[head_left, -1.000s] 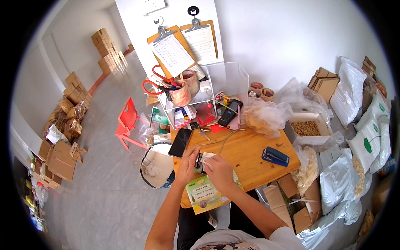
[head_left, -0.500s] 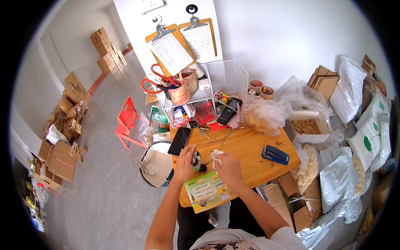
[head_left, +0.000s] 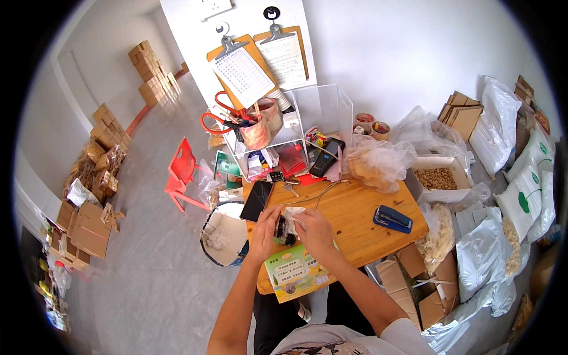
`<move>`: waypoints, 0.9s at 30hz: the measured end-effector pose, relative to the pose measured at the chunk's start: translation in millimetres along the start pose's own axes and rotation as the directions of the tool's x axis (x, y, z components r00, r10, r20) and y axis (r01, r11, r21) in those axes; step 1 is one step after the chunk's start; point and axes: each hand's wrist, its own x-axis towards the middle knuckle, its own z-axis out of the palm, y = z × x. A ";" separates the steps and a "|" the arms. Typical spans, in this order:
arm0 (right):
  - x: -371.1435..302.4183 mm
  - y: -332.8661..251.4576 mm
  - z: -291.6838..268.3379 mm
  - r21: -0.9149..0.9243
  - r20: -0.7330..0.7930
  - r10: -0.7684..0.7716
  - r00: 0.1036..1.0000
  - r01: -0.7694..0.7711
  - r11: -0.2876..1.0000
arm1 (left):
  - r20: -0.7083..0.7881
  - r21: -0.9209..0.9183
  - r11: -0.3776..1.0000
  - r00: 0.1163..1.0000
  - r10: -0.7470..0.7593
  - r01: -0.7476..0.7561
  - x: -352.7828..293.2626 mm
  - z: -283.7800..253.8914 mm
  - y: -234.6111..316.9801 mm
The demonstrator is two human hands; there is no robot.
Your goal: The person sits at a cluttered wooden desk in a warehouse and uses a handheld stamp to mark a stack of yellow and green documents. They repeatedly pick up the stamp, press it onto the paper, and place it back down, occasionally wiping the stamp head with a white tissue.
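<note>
At the near left of the wooden table (head_left: 355, 198), my left hand (head_left: 262, 234) is closed around the side of a small black device with a clear, greenish part (head_left: 280, 234); its exact kind cannot be made out. My right hand (head_left: 315, 232) pinches a crumpled white tissue (head_left: 293, 216) and presses it against the device's top and right side. Both hands hide part of the device. Just below them, a green-yellow printed card (head_left: 297, 275) overhangs the table's front edge. A black phone (head_left: 257, 200) lies beyond my left fingers.
A blue stapler (head_left: 392, 219) sits on the right of the table. Behind are a white desk organizer (head_left: 270, 145), a black handheld device (head_left: 326, 158) and keys (head_left: 291, 189). A waste bin (head_left: 225, 236) stands left; cartons (head_left: 417, 284) and plastic sacks (head_left: 482, 248) crowd the right.
My right hand has moved left with the tissue, from beside the device to against it. My left hand stays around the device.
</note>
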 end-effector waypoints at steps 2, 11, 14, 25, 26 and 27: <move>1.4 -0.4 -0.7 0.009 0.000 -0.004 1.000 0.004 1.000 | -0.002 0.079 0.997 1.000 0.025 -0.025 -1.0 -1.7 2.3; 1.8 -9.0 -16.4 0.072 -0.083 -0.056 0.995 0.062 0.995 | 0.129 -0.051 0.995 0.989 -0.073 0.081 2.3 0.3 25.3; 6.3 -15.9 -26.8 -0.005 -0.067 -0.162 0.985 0.162 0.987 | 0.138 -0.053 0.998 0.990 -0.026 0.034 3.7 2.2 24.9; 10.5 -11.3 -33.7 -0.126 0.214 -0.446 0.869 0.477 0.870 | 0.151 -0.043 0.998 0.988 -0.029 0.036 1.8 6.8 19.3; 9.2 -11.8 -36.2 -0.099 0.247 -0.455 0.855 0.490 0.866 | 0.157 -0.026 0.999 0.987 -0.024 0.029 0.4 6.1 15.6; 9.3 -11.2 -38.8 -0.063 0.272 -0.455 0.848 0.487 0.871 | 0.163 -0.009 1.000 0.986 -0.020 0.022 -1.5 6.1 8.9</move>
